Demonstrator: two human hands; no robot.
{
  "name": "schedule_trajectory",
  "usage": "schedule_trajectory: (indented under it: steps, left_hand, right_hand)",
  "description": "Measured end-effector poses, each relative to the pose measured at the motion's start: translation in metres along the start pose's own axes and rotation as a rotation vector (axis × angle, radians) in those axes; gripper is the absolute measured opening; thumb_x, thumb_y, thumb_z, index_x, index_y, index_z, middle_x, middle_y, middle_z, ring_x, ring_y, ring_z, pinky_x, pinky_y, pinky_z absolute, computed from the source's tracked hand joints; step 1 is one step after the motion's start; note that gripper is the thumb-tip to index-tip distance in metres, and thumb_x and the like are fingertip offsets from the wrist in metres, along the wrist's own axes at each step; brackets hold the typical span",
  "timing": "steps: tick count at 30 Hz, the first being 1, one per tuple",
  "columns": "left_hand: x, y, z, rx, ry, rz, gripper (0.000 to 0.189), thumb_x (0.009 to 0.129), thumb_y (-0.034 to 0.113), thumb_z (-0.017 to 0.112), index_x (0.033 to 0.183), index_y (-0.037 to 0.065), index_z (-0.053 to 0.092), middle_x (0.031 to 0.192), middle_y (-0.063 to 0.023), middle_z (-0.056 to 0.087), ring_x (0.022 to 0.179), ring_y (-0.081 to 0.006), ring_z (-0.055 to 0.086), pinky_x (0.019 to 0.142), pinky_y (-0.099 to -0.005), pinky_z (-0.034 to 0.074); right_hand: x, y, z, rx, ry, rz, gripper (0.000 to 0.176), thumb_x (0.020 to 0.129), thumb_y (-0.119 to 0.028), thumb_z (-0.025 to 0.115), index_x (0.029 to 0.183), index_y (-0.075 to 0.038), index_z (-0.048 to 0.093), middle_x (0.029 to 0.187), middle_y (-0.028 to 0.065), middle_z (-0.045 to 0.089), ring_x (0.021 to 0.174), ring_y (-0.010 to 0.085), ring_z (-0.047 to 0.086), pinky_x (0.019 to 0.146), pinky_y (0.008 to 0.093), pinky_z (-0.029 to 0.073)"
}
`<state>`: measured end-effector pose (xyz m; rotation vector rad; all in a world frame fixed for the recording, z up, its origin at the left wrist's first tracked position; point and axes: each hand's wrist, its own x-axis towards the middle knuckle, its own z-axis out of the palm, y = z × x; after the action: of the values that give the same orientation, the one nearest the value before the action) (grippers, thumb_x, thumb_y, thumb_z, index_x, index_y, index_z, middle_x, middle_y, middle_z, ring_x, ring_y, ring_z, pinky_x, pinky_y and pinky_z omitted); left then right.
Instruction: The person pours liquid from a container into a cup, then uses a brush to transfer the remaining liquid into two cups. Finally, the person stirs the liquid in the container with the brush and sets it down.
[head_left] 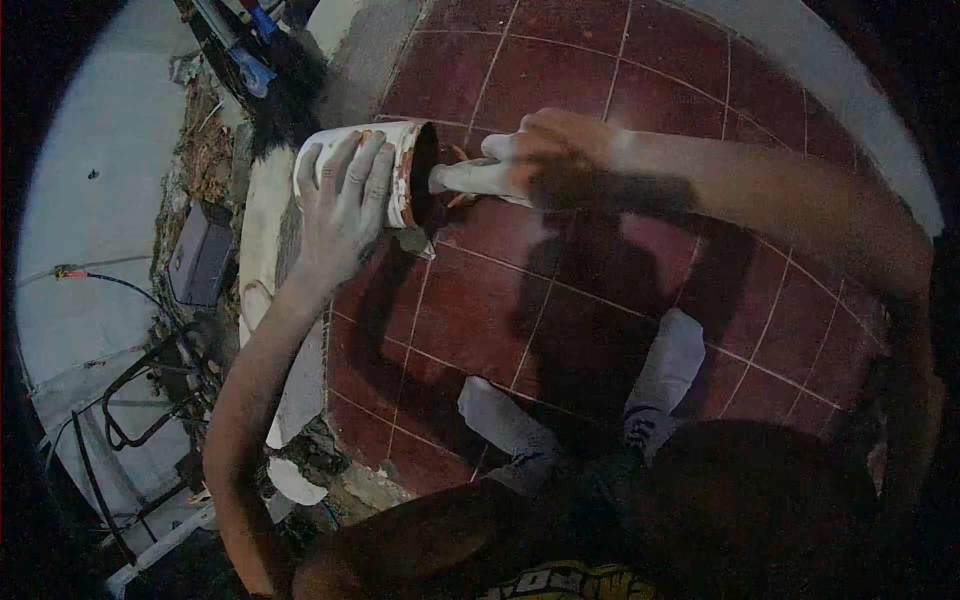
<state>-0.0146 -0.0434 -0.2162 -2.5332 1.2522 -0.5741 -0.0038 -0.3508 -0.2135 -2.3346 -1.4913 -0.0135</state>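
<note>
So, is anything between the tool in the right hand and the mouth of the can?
Nothing visible is. The right hand holds the tool with its tip inside the dark mouth of the can, which the left hand grips, tipped on its side above the red tiled floor.

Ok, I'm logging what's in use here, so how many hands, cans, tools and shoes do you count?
Hands: 2, left hand, right hand
Can: 1
Pale-handled tool: 1
Shoes: 2, left shoe, right shoe
Total: 6
</note>
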Motion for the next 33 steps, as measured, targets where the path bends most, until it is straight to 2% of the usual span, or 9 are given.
schedule_trajectory:
  steps: [5, 8, 10, 14, 16, 23, 29, 31, 33]
  left_hand:
    - [-0.005, -0.002, 0.003, 0.022, 0.011, 0.008, 0.060, 0.086, 0.019, 0.060, 0.142, 0.003, 0.046, 0.146, -0.0113, 0.046, 0.133, -0.0295, 0.044, 0.112, -0.0604, 0.027]
    - [-0.004, -0.001, 0.003, -0.028, 0.040, -0.015, 0.060, 0.085, 0.021, 0.060, 0.141, 0.004, 0.046, 0.146, -0.0115, 0.047, 0.133, -0.0294, 0.044, 0.113, -0.0605, 0.027]
    - [-0.005, -0.004, 0.003, 0.044, 0.015, 0.008, 0.061, 0.085, 0.022, 0.061, 0.141, 0.004, 0.047, 0.146, -0.0115, 0.046, 0.133, -0.0293, 0.044, 0.113, -0.0601, 0.027]
    - [-0.002, -0.001, -0.004, -0.026, -0.021, -0.038, 0.060, 0.083, 0.021, 0.062, 0.140, 0.003, 0.048, 0.147, -0.0113, 0.045, 0.134, -0.0287, 0.043, 0.113, -0.0594, 0.027]
    - [-0.001, -0.001, -0.002, -0.006, -0.010, -0.028, 0.060, 0.084, 0.021, 0.061, 0.140, 0.004, 0.048, 0.147, -0.0110, 0.045, 0.135, -0.0283, 0.042, 0.113, -0.0590, 0.027]
    - [0.003, -0.002, -0.004, 0.069, -0.041, -0.017, 0.057, 0.086, 0.022, 0.058, 0.140, 0.006, 0.050, 0.146, -0.0099, 0.046, 0.134, -0.0280, 0.041, 0.113, -0.0586, 0.027]
    - [0.010, 0.003, -0.005, -0.026, -0.020, -0.015, 0.059, 0.086, 0.023, 0.058, 0.141, 0.006, 0.049, 0.147, -0.0087, 0.046, 0.134, -0.0272, 0.043, 0.114, -0.0582, 0.027]
    - [0.012, 0.004, -0.005, 0.023, -0.035, 0.006, 0.059, 0.086, 0.022, 0.058, 0.141, 0.006, 0.049, 0.147, -0.0087, 0.046, 0.134, -0.0269, 0.043, 0.113, -0.0582, 0.027]
    - [0.012, 0.003, -0.006, 0.075, -0.052, 0.023, 0.059, 0.085, 0.022, 0.058, 0.141, 0.006, 0.049, 0.148, -0.0086, 0.046, 0.135, -0.0267, 0.043, 0.113, -0.0583, 0.027]
  right_hand:
    - [-0.005, 0.008, 0.017, -0.033, -0.005, 0.007, 0.046, 0.093, -0.010, 0.055, 0.139, -0.019, 0.051, 0.086, 0.0153, 0.065, 0.074, 0.0327, 0.070, 0.062, 0.0437, 0.057]
    - [-0.016, 0.018, 0.019, 0.275, -0.300, 0.381, 0.049, 0.091, -0.011, 0.058, 0.139, -0.018, 0.050, 0.084, 0.0150, 0.063, 0.070, 0.0335, 0.069, 0.059, 0.0444, 0.056]
    - [-0.027, 0.024, 0.027, -0.081, 0.060, -0.046, 0.052, 0.089, -0.013, 0.060, 0.139, -0.019, 0.050, 0.082, 0.0135, 0.062, 0.068, 0.0331, 0.068, 0.056, 0.0441, 0.056]
    - [-0.040, 0.026, 0.015, -0.119, 0.058, -0.090, 0.055, 0.088, -0.014, 0.060, 0.142, -0.021, 0.047, 0.082, 0.0128, 0.059, 0.066, 0.0321, 0.067, 0.056, 0.0434, 0.056]
    - [-0.044, 0.024, 0.012, -0.266, -0.035, -0.061, 0.036, 0.082, -0.017, 0.067, 0.117, -0.007, 0.064, 0.093, 0.0141, 0.059, 0.068, 0.0289, 0.068, 0.059, 0.0409, 0.059]
    - [-0.045, 0.032, -0.003, -0.296, -0.048, -0.133, 0.037, 0.082, -0.014, 0.067, 0.117, -0.005, 0.059, 0.094, 0.0134, 0.058, 0.072, 0.0278, 0.068, 0.062, 0.0392, 0.059]
    - [-0.020, 0.031, 0.001, -0.111, -0.087, 0.174, 0.040, 0.083, -0.013, 0.066, 0.120, -0.005, 0.053, 0.092, 0.0129, 0.058, 0.078, 0.0284, 0.069, 0.064, 0.0384, 0.059]
    - [-0.016, 0.027, 0.006, -0.318, 0.108, -0.091, 0.039, 0.086, -0.016, 0.066, 0.121, -0.008, 0.052, 0.085, 0.0114, 0.059, 0.070, 0.0300, 0.068, 0.063, 0.0391, 0.058]
    - [-0.015, 0.028, 0.010, -0.274, 0.080, -0.063, 0.038, 0.087, -0.018, 0.066, 0.122, -0.011, 0.053, 0.083, 0.0105, 0.058, 0.068, 0.0297, 0.068, 0.061, 0.0394, 0.058]
